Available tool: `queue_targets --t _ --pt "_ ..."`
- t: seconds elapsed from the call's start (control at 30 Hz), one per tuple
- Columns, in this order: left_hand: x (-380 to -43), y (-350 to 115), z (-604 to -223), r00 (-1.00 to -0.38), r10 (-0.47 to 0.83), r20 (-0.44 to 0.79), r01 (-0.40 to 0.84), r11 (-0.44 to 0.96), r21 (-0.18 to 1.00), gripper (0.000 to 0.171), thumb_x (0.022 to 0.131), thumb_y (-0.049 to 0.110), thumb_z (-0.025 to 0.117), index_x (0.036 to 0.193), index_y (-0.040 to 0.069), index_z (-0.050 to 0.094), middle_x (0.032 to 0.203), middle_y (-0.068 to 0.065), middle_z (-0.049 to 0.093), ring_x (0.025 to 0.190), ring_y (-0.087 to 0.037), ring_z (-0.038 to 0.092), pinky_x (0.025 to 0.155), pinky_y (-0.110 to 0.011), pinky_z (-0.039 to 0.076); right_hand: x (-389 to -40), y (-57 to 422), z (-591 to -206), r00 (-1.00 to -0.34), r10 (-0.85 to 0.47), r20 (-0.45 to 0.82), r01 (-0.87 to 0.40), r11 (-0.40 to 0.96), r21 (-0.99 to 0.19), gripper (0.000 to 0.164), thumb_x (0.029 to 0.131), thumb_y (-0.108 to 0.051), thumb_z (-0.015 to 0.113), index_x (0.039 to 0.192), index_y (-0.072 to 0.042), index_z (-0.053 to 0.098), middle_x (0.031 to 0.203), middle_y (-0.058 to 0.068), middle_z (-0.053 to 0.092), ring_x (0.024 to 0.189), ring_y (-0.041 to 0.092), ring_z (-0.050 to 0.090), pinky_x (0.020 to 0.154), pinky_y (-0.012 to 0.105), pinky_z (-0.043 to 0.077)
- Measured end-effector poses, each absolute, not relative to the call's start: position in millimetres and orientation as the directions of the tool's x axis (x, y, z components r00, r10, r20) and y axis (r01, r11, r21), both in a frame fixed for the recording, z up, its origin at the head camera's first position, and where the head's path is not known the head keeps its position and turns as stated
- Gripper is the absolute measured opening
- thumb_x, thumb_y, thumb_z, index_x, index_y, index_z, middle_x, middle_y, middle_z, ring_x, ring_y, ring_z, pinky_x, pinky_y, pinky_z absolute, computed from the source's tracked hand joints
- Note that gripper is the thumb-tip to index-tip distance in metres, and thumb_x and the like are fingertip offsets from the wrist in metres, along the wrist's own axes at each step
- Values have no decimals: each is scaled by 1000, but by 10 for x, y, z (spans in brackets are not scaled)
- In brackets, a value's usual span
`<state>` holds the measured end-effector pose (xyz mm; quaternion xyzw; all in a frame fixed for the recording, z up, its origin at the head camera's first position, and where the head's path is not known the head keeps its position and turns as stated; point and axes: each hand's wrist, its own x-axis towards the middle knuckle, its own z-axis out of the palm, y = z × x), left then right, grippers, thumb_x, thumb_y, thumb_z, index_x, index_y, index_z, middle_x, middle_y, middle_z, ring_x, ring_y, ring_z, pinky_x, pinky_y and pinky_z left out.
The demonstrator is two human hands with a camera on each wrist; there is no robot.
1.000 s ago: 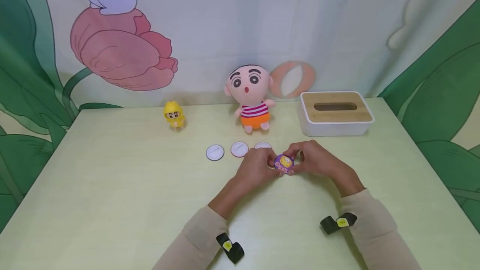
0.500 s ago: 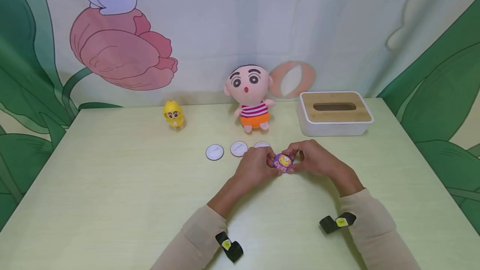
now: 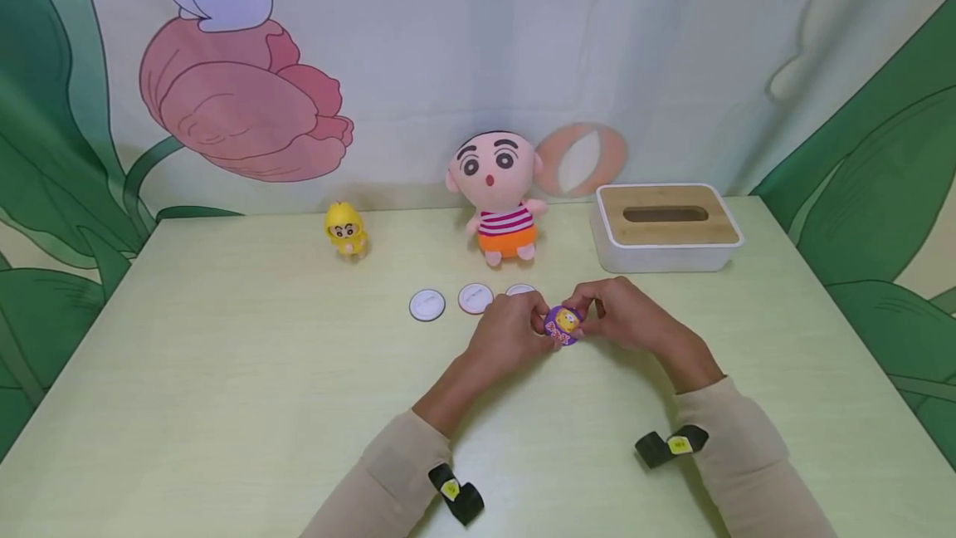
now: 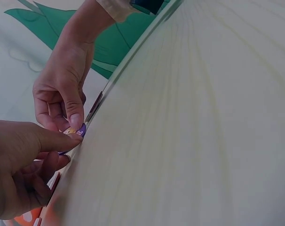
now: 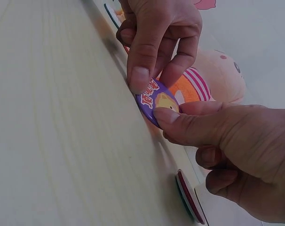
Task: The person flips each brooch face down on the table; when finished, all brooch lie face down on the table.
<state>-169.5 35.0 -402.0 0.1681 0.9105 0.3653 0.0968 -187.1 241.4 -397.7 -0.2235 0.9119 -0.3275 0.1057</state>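
Note:
A round purple button badge (image 3: 563,325) with a yellow cartoon figure and lettering is held between both hands, printed face up and slightly tilted. My left hand (image 3: 510,327) pinches its left edge. My right hand (image 3: 626,314) pinches the opposite edge; in the right wrist view its thumb (image 5: 168,117) lies on the printed face. Beyond the left hand, white-backed round badges lie in a row: a left one (image 3: 427,305), a middle one (image 3: 475,298) and a partly covered one (image 3: 521,290). More badge edges (image 5: 189,197) show beneath the right hand in the right wrist view.
Along the back of the pale table (image 3: 246,380) stand a small yellow-hooded figurine (image 3: 346,229), a plush doll (image 3: 504,198) in striped top and orange shorts, and a white tissue box (image 3: 667,227) with a wooden lid. A printed curtain (image 3: 418,65) hangs behind.
Both hands stay nearly in place, with the badge a touch further left than a second ago. My right thumb has shifted slightly up onto the badge's face.

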Motion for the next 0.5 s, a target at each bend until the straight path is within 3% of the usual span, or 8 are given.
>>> queue_targets --t 0.5 --pt "-1705 338 -4029 -928 371 -36 240 670 702 23 81 15 86 96 9 70 79 -1 72 72 -11 59 65 -21 45 -1865 2383 -3942 -888 -455 -62 -314 700 -642 22 80 -4 84 100 -9 77 84 4 73 71 14 48 62 22 39"
